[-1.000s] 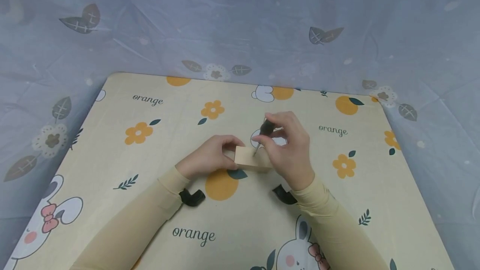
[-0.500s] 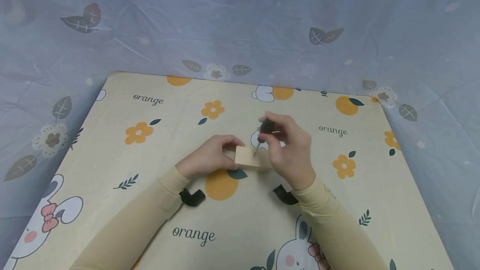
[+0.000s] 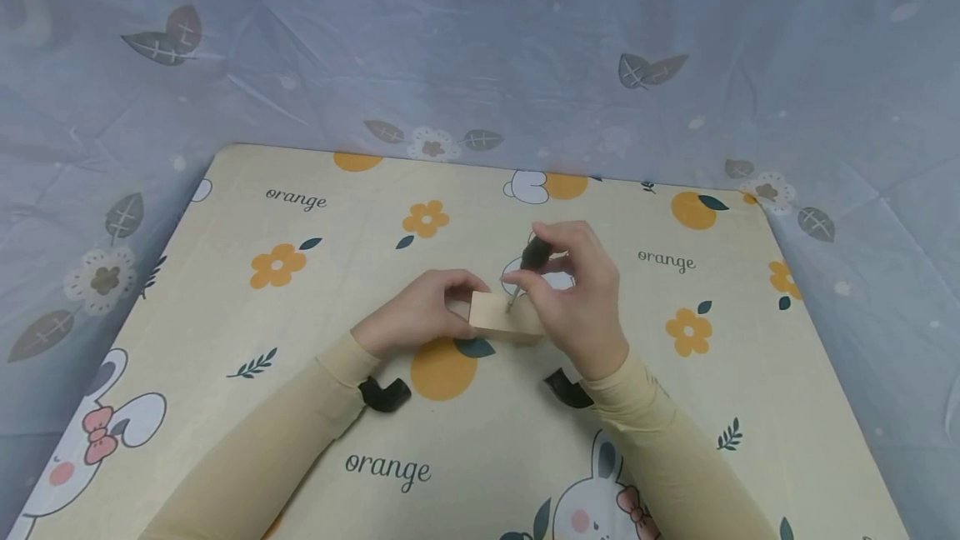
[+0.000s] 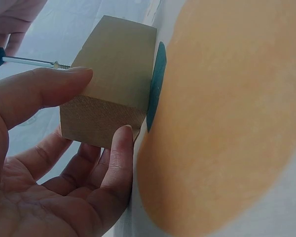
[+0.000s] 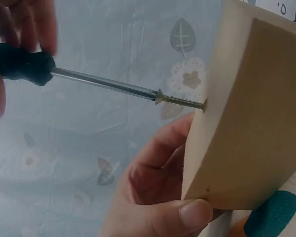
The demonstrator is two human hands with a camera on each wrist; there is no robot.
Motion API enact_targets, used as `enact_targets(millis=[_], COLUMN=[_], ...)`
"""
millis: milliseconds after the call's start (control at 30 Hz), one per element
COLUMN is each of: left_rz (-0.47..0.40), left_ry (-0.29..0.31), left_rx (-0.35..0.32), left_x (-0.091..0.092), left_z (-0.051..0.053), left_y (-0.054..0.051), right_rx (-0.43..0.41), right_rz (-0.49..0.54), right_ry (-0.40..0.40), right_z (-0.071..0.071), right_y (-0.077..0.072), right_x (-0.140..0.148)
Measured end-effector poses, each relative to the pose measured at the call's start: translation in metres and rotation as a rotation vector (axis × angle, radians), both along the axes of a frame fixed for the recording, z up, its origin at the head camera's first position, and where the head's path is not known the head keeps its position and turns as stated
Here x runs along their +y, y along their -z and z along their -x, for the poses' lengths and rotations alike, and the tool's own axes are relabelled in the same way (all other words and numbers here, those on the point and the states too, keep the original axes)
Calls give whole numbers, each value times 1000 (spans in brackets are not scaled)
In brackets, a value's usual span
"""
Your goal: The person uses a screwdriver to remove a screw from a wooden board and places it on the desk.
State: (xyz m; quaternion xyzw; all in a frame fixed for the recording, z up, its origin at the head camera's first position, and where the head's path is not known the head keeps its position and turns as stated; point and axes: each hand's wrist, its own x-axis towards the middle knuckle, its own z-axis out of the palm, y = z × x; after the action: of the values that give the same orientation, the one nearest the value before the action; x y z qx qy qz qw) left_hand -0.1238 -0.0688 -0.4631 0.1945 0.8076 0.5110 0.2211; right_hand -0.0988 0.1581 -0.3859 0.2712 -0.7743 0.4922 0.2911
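A pale wooden block [image 3: 491, 312] lies on the table, and my left hand [image 3: 420, 315] grips its left end between thumb and fingers. My right hand [image 3: 587, 298] holds a screwdriver [image 3: 536, 253] by its dark handle, thumb on one side and fingers on the other. In the right wrist view, the shaft's tip meets the head of a brass-coloured screw [image 5: 182, 102]. The screw's point is in the block's top face, with most of its threads showing outside the wood. The block's right end is hidden by my right hand in the head view.
A cream tablecloth [image 3: 315, 390] printed with oranges, flowers and rabbits covers the table. Black straps [image 3: 385, 395] show at both wrists. A grey-blue patterned curtain [image 3: 480, 40] hangs behind and at both sides.
The right hand's thumb and fingers shift back and forth around the screwdriver handle, which stays in nearly the same place. The left hand and the block hold still.
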Motion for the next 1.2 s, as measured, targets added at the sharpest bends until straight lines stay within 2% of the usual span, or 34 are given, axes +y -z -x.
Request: enact_targets(millis=[267,433,733,933,1200], left_rz=[0,13,8,9,2], left_ry=[-6,-7,-6,-7,-3], left_rx=[-7,-3,-4,-8,-3], left_x=[0,0,0,-1,-1], left_z=[0,0,1,1,1], left_y=[0,1,1,1,1], right_rx=[52,14,-53,-61,22], right_rz=[2,26,10,-19,41], right_ry=[25,-28,-104,-67,-13], right_z=[-1,1,1,1,-2], right_y=[0,0,-1,0,0], right_x=[-1,0,2,2,-3])
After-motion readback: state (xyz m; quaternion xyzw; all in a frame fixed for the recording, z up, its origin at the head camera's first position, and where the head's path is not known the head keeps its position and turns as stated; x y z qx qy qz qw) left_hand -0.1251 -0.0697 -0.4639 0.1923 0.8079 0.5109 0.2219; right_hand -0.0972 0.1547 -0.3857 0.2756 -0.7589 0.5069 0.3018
